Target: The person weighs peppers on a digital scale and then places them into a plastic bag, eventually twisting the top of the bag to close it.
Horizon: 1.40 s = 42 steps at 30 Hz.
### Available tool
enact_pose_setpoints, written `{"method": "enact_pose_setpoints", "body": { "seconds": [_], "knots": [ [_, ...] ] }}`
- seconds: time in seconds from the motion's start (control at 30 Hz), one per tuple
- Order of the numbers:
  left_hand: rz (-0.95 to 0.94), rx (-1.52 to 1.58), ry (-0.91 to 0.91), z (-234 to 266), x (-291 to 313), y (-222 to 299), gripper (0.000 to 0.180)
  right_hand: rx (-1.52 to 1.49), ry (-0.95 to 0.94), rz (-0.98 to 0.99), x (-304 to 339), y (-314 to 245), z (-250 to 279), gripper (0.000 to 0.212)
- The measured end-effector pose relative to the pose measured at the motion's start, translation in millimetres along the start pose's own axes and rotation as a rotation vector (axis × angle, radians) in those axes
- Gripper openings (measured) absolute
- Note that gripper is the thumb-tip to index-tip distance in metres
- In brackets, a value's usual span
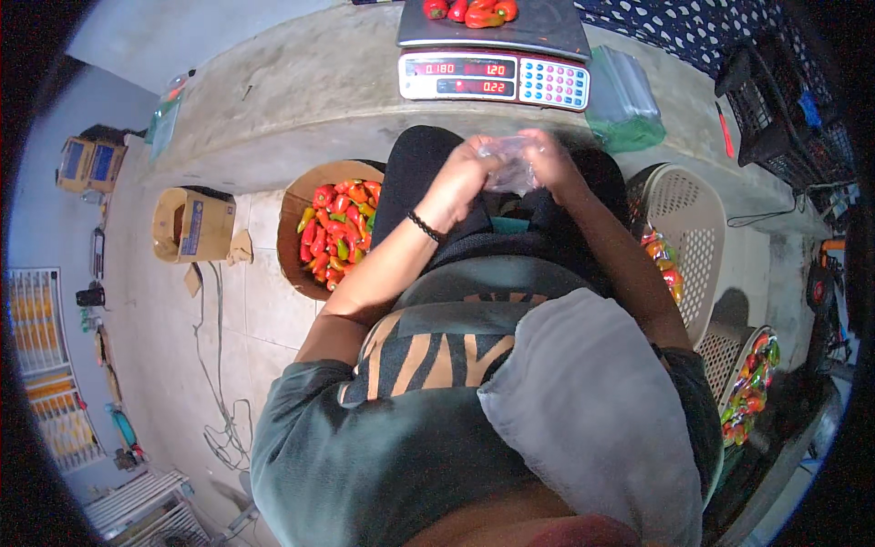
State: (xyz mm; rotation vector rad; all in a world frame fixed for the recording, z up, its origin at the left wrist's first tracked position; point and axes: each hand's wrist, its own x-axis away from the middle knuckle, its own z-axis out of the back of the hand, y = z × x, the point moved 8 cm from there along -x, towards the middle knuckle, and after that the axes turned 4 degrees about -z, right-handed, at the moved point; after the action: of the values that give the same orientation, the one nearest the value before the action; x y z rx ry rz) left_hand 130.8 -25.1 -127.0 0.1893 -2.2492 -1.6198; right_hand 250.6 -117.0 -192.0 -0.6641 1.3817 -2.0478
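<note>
Over my lap, both hands are closed on a clear plastic bag [510,171]. My left hand [465,175] pinches its left side, and my right hand [552,164] grips the right side, slightly blurred. The bag looks thin and crumpled, and I make out nothing inside it. Just beyond my knees, a white-fronted digital scale [458,82] stands on the concrete ledge with its red display lit. Several red and orange peppers [483,13] lie on its dark pan. Right of the scale is a stack of clear plastic bags [624,87] with green at its near end.
A cardboard box [290,239] of mostly red peppers [330,239] stands by my left leg. Farther left is a smaller cardboard box [205,225]. On my right are a pale perforated basket [697,239] and bagged peppers [752,387]. A red-handled knife [725,132] lies near a black crate [775,109].
</note>
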Motion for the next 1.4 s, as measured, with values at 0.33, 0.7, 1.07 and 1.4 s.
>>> {"method": "enact_pose_setpoints", "body": {
  "seconds": [0.33,0.7,1.07,1.4],
  "knots": [
    [0.179,0.248,-0.027,33.8,-19.9,-25.5,0.014,-0.564,-0.173,0.153,19.0,-42.9,5.8,0.046],
    [-0.313,-0.436,0.097,18.3,-7.8,9.5,0.023,0.765,0.421,0.55,39.5,-105.9,22.4,0.041],
    [-0.562,-1.18,0.29,20.7,-18.6,65.5,0.043,0.707,0.074,0.557,-12.3,-122.8,37.5,0.028],
    [-0.567,-1.054,0.285,56.4,-71.5,127.2,0.023,0.628,0.024,0.131,-204.3,-153.9,63.6,0.095]
  ]
}}
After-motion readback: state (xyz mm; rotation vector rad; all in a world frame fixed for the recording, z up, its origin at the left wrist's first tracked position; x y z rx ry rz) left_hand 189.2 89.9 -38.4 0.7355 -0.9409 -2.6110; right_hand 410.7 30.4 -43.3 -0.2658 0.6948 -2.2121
